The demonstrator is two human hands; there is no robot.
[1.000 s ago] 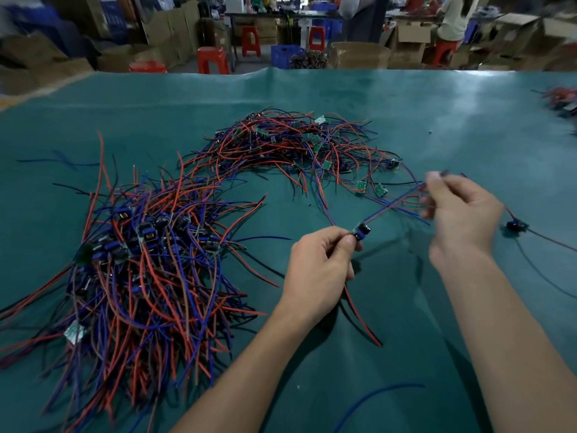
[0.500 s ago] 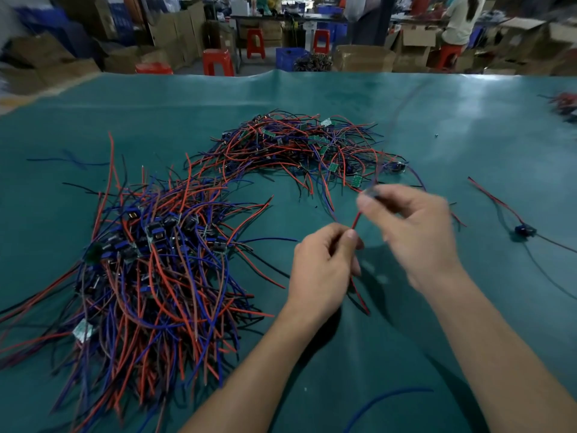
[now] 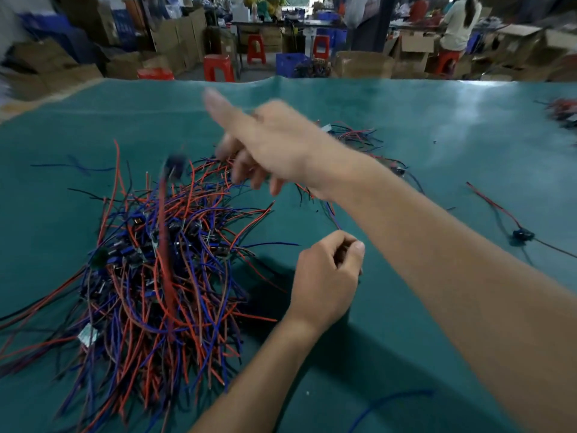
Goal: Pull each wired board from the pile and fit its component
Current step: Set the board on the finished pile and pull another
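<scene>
The flat bench (image 3: 437, 126) is wearing a teal green cover that is shining pale where light is hitting it. The big tangled pile of thin wires (image 3: 162, 276) is showing red, blue and black all mixed, with small black parts (image 3: 139, 220) and a little pale green board (image 3: 88, 335) peeking out. The far smaller wire heap (image 3: 359, 135) is showing the same red and blue. One lone wired part (image 3: 522, 235) is looking black with a red wire. The plastic stools (image 3: 218, 67) behind are glowing bright red, and the cardboard boxes (image 3: 363, 64) are looking brown.
</scene>
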